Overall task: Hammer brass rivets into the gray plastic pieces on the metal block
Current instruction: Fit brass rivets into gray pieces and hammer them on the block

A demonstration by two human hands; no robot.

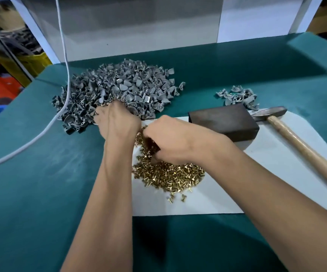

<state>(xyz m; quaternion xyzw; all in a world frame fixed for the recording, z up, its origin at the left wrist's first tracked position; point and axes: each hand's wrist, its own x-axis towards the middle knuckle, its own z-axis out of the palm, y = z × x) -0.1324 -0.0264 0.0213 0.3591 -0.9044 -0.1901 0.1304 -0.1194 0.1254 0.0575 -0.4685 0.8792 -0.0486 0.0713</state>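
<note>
Brass rivets (166, 173) on white sheet (276, 173)

Gray plastic pieces (117, 89), brass-gold rivets (168, 173), teal table (41, 173), white sheet (266, 173).

No readable text, label, brand, number or sign anywhere in view
</note>
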